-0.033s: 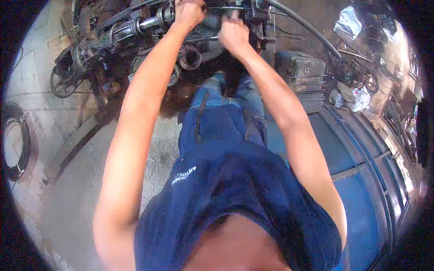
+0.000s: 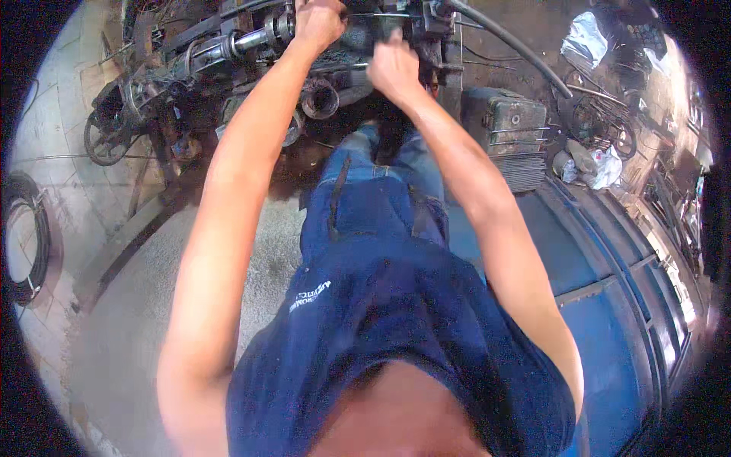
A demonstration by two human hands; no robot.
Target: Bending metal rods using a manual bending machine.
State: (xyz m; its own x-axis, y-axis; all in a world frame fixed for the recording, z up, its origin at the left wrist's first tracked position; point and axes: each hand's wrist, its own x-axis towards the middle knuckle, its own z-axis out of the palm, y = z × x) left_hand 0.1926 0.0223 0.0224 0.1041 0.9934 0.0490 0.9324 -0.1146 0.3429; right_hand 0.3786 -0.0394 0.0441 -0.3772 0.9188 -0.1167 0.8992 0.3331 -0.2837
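Note:
Both my arms reach forward to a dark, greasy machine [image 2: 205, 57] along the top of the head view. My left hand [image 2: 320, 24] is closed at the machine's upper edge, beside a shiny metal cylinder [image 2: 250, 39]; its fingertips are cut off by the picture edge. To the right of it, my right hand [image 2: 394, 67] is closed with its knuckles up, in front of a thin bright rod [image 2: 373, 14]. One digit points away from me. Whatever either hand grips is hidden. Below and between my forearms sits an open round pipe end [image 2: 320, 99].
A handwheel [image 2: 109, 141] stands at the machine's left end. A coiled black hose [image 2: 36, 236] lies on the left floor. At right are a grimy metal box [image 2: 514, 118], a long bar [image 2: 514, 49], white bags [image 2: 586, 39] and a blue ribbed metal panel [image 2: 601, 327].
My right hand has come slightly back toward me, away from the thin rod. My left hand has stayed in place.

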